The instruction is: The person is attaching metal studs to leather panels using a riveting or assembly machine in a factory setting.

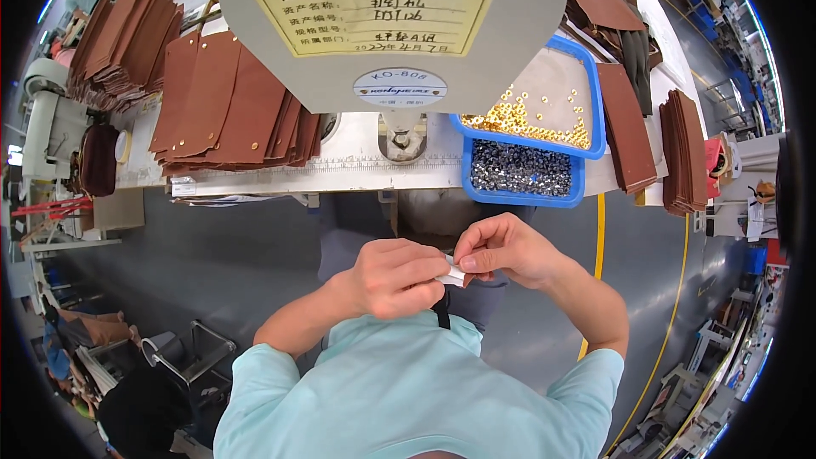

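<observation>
Close to my body, below the table edge, my two hands meet over a small white piece (451,273) that looks like folded paper or a strip. My left hand (398,279) is closed, its curled fingers gripping the piece's left side. From the other side, my right hand (510,252) pinches it between thumb and fingers. A tiny reddish-brown bit shows beside the right fingertips; what it is cannot be made out. The fingers cover much of the white piece.
A grey machine head (340,89) with a yellow label hangs over the white table (357,174). To its right, a blue tray (597,106) of gold-coloured rings overlaps another blue tray (468,187) of dark metal pieces. Brown panels (200,106) lie left, more brown panels (680,149) right.
</observation>
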Action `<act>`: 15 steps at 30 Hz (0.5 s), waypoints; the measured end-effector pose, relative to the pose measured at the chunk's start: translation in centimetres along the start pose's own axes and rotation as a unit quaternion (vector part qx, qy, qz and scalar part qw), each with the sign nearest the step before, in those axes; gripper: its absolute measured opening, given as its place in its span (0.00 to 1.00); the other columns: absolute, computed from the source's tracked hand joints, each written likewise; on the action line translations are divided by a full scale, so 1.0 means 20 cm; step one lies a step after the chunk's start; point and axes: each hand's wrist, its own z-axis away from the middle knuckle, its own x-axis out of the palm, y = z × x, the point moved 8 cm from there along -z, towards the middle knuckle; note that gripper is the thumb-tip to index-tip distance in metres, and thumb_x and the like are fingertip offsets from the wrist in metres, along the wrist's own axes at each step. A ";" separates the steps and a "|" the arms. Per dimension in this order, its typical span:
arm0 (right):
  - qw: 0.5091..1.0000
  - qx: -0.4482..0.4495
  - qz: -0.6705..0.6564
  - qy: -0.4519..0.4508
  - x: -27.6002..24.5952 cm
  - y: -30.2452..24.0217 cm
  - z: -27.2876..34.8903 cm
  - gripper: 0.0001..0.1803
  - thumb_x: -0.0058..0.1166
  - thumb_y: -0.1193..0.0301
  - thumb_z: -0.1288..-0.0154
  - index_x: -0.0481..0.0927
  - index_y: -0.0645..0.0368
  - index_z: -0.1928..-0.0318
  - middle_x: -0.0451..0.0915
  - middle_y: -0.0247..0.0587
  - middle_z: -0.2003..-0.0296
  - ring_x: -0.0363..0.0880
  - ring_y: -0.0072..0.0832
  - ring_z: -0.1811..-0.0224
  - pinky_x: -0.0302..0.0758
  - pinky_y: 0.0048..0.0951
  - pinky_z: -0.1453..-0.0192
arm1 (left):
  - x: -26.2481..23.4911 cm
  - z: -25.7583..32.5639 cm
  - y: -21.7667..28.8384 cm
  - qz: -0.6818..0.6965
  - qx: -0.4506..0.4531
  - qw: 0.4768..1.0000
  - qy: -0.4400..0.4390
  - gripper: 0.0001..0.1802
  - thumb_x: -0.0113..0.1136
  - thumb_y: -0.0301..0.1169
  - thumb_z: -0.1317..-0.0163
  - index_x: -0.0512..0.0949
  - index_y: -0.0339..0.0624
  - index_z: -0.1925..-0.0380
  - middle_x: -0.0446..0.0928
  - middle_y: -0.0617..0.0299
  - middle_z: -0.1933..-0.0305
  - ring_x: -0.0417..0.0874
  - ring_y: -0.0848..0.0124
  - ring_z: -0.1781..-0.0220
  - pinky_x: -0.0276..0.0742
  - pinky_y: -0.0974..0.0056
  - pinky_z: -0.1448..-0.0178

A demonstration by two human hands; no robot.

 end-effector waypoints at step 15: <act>0.849 -0.366 0.367 0.105 0.10 -0.21 0.15 0.09 0.69 0.74 0.41 0.88 0.62 0.59 0.83 0.40 0.65 0.85 0.26 0.66 0.79 0.26 0.63 | 0.01 0.00 -0.12 0.051 -0.173 0.983 0.027 0.15 0.69 0.14 0.60 0.76 0.41 0.73 0.82 0.60 0.68 0.84 0.67 0.73 0.79 0.67 0.74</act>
